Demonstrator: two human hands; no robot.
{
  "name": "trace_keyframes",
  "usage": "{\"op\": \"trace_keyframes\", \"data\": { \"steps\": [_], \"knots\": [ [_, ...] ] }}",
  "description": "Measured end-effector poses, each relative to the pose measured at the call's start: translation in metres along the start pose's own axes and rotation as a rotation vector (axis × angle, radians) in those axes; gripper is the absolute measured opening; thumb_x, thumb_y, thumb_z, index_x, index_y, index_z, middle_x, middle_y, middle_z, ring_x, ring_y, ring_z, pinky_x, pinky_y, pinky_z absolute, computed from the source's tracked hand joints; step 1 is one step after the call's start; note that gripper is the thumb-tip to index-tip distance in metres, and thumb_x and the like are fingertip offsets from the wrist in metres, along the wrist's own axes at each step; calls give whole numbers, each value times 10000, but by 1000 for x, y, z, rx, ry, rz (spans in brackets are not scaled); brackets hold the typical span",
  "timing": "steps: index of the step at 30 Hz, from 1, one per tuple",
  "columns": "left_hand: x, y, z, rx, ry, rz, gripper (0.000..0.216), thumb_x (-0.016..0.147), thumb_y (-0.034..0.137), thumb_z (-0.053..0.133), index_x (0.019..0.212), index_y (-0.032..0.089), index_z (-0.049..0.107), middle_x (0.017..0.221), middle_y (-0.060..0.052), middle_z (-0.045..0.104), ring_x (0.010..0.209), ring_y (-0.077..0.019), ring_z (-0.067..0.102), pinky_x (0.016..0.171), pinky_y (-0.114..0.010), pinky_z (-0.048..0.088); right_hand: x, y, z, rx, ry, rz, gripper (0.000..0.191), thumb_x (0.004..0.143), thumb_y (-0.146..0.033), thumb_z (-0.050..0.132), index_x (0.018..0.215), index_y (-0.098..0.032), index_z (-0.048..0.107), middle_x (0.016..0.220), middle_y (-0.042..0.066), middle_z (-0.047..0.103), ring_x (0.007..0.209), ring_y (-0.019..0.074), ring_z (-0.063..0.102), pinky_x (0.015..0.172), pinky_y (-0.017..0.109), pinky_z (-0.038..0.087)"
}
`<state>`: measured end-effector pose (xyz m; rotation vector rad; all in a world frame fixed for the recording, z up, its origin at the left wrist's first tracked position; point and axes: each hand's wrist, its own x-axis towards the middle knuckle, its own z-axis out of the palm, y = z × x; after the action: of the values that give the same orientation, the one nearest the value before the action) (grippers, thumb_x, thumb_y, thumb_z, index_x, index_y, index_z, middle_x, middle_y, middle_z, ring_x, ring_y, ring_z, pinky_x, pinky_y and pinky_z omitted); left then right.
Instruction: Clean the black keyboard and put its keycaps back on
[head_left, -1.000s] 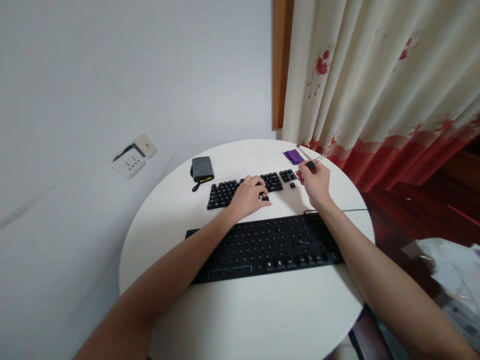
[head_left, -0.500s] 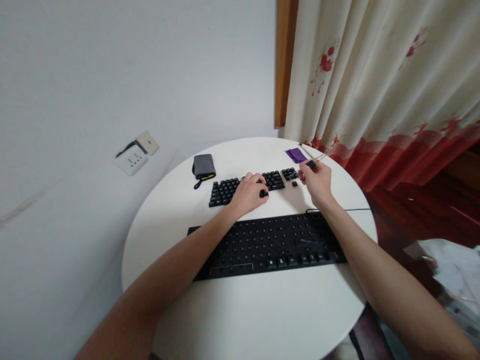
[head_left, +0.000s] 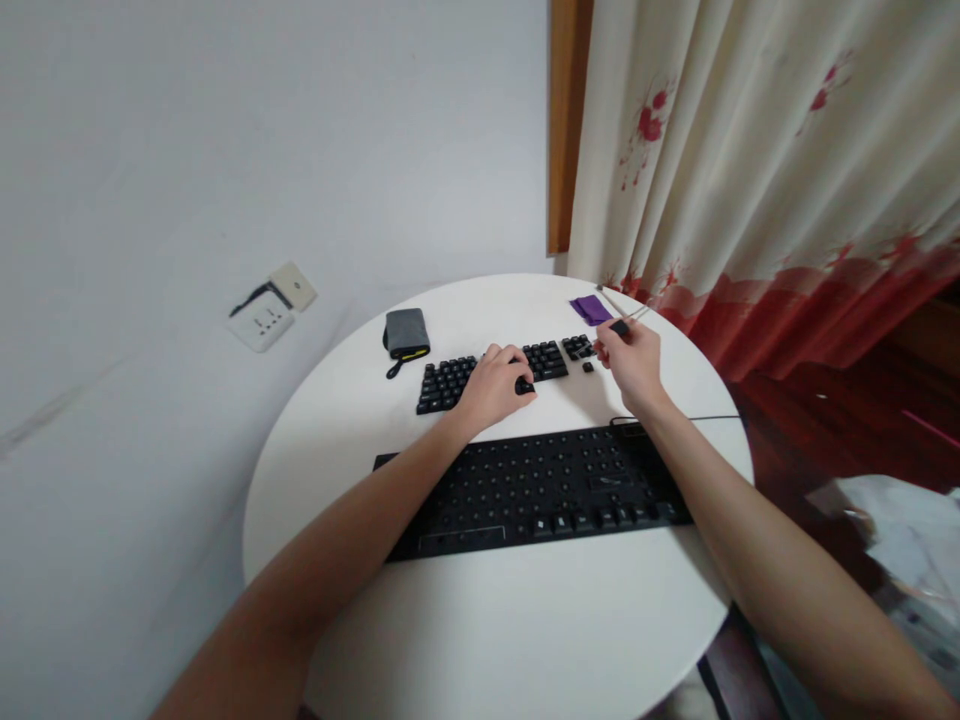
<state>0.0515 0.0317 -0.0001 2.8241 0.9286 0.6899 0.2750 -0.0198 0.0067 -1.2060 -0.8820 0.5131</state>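
My left hand (head_left: 498,384) rests over rows of loose black keycaps (head_left: 448,383) laid out on the white table. Its thumb and fingers curl around a black keycap (head_left: 524,385) at the near edge of the rows. In my right hand (head_left: 631,358) is a wire keycap puller (head_left: 619,327) with a black grip, its wires sticking out at both ends. A small group of keycaps (head_left: 576,346) and one single keycap (head_left: 588,367) lie just left of that hand. Nearer me, under both forearms, lies a black keyboard (head_left: 525,490), mostly stripped, with several caps left along its front row.
A grey pouch (head_left: 407,332) with a black loop lies at the back left of the round table (head_left: 525,620). A purple packet (head_left: 591,310) is at the back right. The keyboard's cable (head_left: 712,418) runs off the right edge. Wall and curtain (head_left: 697,200) stand behind.
Both hands stay almost in place; the left fingers close slightly around the keycap. The whole view shifts very slightly.
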Motion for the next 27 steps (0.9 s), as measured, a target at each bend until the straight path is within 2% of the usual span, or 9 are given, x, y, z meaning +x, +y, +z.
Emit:
{"op": "trace_keyframes", "data": {
  "steps": [4, 10, 19, 27],
  "knots": [
    [0, 0, -1, -4, -13, -3, 94, 784, 251, 755, 756, 202, 680, 1126, -52, 600, 1070, -261, 489, 971, -441, 459, 0, 0, 0, -2, -3, -6, 82, 751, -268, 626, 775, -190, 620, 581, -16, 589, 500, 117, 516, 466, 239, 393],
    [0, 1, -1, -1, -5, 8, 125, 776, 253, 762, 758, 197, 652, 1130, -50, 594, 1063, -256, 482, 965, -420, 449, -1, -2, 0, 13, -5, -1, 81, 751, -263, 640, 766, -185, 628, 575, -11, 589, 497, 115, 513, 461, 238, 386],
    [0, 5, 2, 53, 4, -4, 219, 786, 214, 720, 978, 205, 613, 1105, -58, 594, 1061, -269, 473, 980, -414, 431, -3, -5, 0, 16, -13, 11, 85, 748, -269, 642, 747, -186, 625, 576, -11, 594, 495, 109, 498, 451, 227, 368],
    [0, 2, 3, 43, 30, 14, 290, 772, 245, 749, 1024, 205, 611, 1118, -49, 599, 1059, -264, 481, 979, -404, 438, -3, -5, 0, 23, -20, 5, 73, 751, -248, 637, 744, -176, 625, 570, -18, 594, 488, 100, 499, 451, 215, 373]
  ]
}}
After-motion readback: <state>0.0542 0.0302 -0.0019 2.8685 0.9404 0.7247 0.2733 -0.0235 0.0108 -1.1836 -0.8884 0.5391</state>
